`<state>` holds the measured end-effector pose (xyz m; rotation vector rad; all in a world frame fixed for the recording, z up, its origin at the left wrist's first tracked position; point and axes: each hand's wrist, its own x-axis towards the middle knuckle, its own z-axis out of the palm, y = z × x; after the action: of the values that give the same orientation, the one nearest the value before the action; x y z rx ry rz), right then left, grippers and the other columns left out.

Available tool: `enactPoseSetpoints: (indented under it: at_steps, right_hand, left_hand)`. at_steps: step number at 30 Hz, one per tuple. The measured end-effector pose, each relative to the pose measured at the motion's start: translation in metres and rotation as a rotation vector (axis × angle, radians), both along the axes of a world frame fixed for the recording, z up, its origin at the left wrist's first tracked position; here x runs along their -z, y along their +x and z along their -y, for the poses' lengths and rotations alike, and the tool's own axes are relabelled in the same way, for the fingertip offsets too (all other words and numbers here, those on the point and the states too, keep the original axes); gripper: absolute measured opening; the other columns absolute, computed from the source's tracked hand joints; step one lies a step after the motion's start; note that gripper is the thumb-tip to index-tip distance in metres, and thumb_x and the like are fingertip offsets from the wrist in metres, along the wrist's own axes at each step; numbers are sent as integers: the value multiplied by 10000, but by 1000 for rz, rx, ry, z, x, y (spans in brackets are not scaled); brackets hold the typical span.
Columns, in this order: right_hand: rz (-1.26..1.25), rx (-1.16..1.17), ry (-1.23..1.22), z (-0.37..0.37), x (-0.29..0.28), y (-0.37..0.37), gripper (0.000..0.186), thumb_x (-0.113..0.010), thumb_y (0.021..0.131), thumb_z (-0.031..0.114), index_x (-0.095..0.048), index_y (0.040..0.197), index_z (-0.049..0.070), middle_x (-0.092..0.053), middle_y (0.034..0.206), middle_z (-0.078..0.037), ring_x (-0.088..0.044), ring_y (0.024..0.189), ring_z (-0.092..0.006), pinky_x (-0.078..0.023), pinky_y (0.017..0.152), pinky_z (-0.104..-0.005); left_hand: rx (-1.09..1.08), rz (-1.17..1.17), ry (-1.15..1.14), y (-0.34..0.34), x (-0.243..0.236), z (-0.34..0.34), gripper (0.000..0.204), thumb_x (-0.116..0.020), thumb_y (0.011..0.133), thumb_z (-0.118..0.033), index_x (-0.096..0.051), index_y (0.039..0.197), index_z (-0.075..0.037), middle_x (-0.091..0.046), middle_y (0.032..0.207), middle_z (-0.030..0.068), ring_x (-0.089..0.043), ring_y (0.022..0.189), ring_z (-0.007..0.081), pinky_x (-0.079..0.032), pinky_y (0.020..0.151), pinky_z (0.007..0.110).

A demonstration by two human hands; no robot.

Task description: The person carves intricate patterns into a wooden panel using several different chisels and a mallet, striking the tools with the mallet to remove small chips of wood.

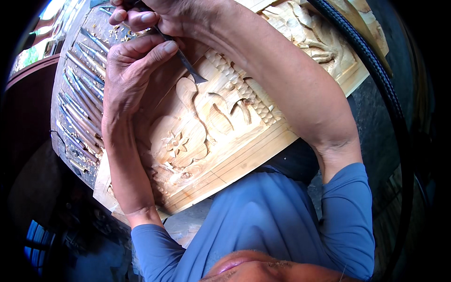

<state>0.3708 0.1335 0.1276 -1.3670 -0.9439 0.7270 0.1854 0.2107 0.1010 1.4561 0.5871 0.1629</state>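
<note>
Chisel point(188, 67) tip biting into pale carved wood panel point(225, 127), near centre of relief, blade slanting down-right. My left hand point(129, 75) pinching shaft between thumb and fingers, steering the cut. My right hand point(155, 16) closing round upper end, pushing. Row of spare chisels point(80, 98) lying left of panel, within reach.

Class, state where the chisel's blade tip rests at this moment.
In the head view, upper centre: the chisel tip touches the carved wooden panel, just right of the left hand.
</note>
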Motion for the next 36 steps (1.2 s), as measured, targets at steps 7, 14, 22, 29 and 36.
enactPoseSetpoints:
  at_steps: [7, 14, 22, 29, 36]
  right_hand:
    - [6, -1, 1, 8, -3, 2, 327, -722, 1048, 199, -747, 1310, 4, -811, 1173, -156, -798, 1079, -254, -665, 874, -386]
    - [10, 1, 2, 2, -4, 2, 328, -731, 1040, 193, -750, 1306, 3, -812, 1167, -158, -800, 1073, -255, -665, 871, -386]
    - [6, -7, 0, 0, -4, -2, 329, -742, 1029, 186, -753, 1301, 1, -813, 1160, -159, -801, 1065, -255, -666, 868, -386]
    - [6, -3, 1, -1, -3, -2, 330, -751, 1021, 180, -756, 1298, 0, -814, 1155, -161, -803, 1059, -256, -666, 865, -386]
    - [3, 2, 0, 1, -3, -1, 332, -760, 1012, 174, -759, 1294, -1, -815, 1149, -163, -804, 1052, -256, -666, 862, -386]
  left_hand:
    - [-6, 16, -19, 4, -1, 6, 232, -838, 1061, -158, -873, 1213, 14, -842, 1054, 33, -729, 995, 82, -574, 935, 250]
    - [-26, 37, 37, 2, 4, 1, 244, -809, 1091, -169, -861, 1250, 9, -830, 1064, 0, -706, 982, 56, -567, 920, 248]
    - [-33, 91, 35, 5, 0, 7, 232, -806, 1093, -164, -856, 1225, 21, -839, 1093, 23, -727, 1009, 70, -577, 960, 253]
    - [-34, 82, -44, 4, -2, 7, 222, -825, 1073, -159, -865, 1211, 10, -846, 1085, 29, -739, 1007, 81, -580, 960, 253]
    - [-47, 37, -11, 5, 1, 5, 210, -833, 1068, -170, -879, 1181, 0, -845, 1036, 24, -736, 975, 78, -576, 923, 247]
